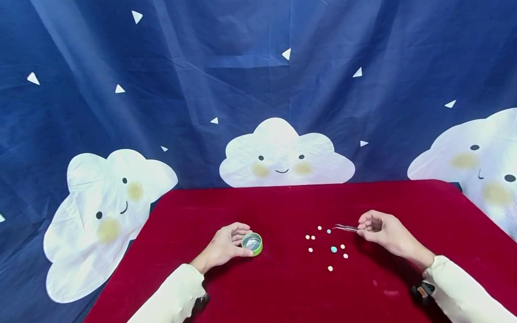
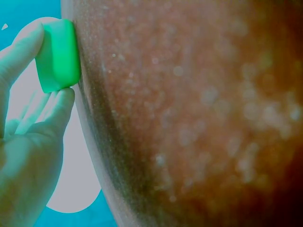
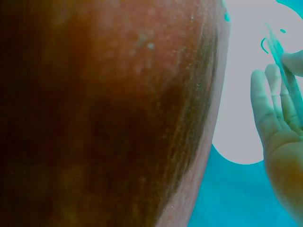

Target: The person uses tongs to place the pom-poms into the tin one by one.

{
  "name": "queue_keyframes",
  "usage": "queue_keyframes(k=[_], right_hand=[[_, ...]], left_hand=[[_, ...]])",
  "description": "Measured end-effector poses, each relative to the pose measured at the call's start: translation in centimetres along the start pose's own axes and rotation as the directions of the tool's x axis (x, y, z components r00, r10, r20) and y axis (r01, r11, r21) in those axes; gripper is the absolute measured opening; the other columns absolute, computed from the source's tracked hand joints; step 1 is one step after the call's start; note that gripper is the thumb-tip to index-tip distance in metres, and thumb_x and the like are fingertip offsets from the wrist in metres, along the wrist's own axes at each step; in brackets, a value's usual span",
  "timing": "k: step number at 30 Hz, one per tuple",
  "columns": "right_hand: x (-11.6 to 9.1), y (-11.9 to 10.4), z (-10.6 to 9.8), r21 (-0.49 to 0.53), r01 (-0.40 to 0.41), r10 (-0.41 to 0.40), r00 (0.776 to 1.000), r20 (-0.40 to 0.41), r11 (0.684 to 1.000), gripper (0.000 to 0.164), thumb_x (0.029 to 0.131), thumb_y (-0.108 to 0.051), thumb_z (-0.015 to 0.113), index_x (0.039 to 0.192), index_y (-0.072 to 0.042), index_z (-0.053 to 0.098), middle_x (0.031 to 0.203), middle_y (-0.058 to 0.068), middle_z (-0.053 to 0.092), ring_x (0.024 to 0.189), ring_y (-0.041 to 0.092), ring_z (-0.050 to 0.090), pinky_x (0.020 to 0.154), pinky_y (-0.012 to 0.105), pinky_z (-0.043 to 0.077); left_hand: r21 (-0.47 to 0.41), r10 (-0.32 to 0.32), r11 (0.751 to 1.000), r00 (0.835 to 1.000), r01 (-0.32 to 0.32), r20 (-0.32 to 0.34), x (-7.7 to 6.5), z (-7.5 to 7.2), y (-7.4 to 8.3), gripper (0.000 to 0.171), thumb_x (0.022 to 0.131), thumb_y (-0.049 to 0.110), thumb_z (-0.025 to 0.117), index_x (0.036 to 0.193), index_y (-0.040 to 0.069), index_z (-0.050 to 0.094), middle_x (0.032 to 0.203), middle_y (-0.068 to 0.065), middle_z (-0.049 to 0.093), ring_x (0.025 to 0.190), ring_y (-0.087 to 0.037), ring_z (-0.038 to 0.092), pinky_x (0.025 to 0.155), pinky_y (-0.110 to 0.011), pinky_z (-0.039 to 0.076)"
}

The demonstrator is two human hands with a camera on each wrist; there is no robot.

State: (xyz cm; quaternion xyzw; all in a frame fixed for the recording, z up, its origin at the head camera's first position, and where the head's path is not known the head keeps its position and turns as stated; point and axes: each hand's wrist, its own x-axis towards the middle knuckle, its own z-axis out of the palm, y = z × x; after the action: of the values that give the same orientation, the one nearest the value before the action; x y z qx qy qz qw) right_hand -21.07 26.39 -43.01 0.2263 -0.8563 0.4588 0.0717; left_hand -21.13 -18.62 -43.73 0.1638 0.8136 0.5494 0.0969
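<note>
My left hand [image 1: 224,245] grips a small round tin [image 1: 252,243] with a green rim and a silvery inside, between thumb and fingers on the red cloth. In the left wrist view the tin's green side [image 2: 59,56] shows between the thumb and fingertips. My right hand [image 1: 385,231] pinches a pair of metal tweezers [image 1: 346,228] whose tips point left, close to a small blue bead [image 1: 329,231]. The tweezers [image 3: 285,71] also appear in the right wrist view, between thumb and fingers. A larger blue bead [image 1: 333,249] and several pale beads, one of them a front bead [image 1: 330,268], lie scattered between the hands.
A red cloth [image 1: 278,287] covers the table, and its far edge meets a dark blue curtain [image 1: 242,80] printed with white smiling clouds and small white triangles. Dark devices are strapped at both wrists, such as the right wrist camera [image 1: 422,291].
</note>
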Motion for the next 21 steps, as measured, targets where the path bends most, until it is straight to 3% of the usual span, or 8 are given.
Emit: queue_keyframes(k=[6, 11, 21], right_hand=[[0.3, 0.0, 0.3, -0.058, 0.009, -0.011, 0.999, -0.042, 0.998, 0.019, 0.082, 0.0, 0.079, 0.095, -0.005, 0.065, 0.084, 0.007, 0.071, 0.074, 0.005, 0.066, 0.07, 0.011, 0.052], [0.7, -0.2, 0.6, -0.108, 0.029, -0.037, 0.997, -0.074, 0.994, 0.022, 0.081, 0.001, 0.08, 0.095, -0.007, 0.066, 0.084, 0.002, 0.071, 0.075, 0.004, 0.065, 0.073, 0.01, 0.053], [1.4, -0.6, 1.0, -0.174, 0.048, -0.06, 0.996, -0.062, 0.984, 0.026, 0.078, 0.001, 0.083, 0.094, -0.01, 0.066, 0.084, -0.008, 0.066, 0.075, 0.005, 0.061, 0.073, 0.019, 0.057]], left_hand=[[-0.009, -0.003, 1.0, 1.0, 0.003, -0.001, -0.1, -0.1, 0.1, 0.062, 0.072, -0.003, 0.087, 0.125, -0.011, 0.056, 0.121, -0.02, 0.065, 0.113, -0.035, 0.063, 0.099, -0.04, 0.052], [-0.024, -0.006, 1.0, 1.0, 0.006, 0.002, -0.2, -0.1, 0.1, 0.062, 0.072, -0.004, 0.086, 0.125, -0.011, 0.055, 0.122, -0.021, 0.064, 0.113, -0.036, 0.063, 0.098, -0.039, 0.052], [-0.03, -0.012, 0.999, 1.0, 0.012, -0.005, -0.1, 0.0, 0.0, 0.062, 0.071, -0.005, 0.087, 0.125, -0.01, 0.056, 0.122, -0.02, 0.064, 0.113, -0.035, 0.063, 0.098, -0.038, 0.052]])
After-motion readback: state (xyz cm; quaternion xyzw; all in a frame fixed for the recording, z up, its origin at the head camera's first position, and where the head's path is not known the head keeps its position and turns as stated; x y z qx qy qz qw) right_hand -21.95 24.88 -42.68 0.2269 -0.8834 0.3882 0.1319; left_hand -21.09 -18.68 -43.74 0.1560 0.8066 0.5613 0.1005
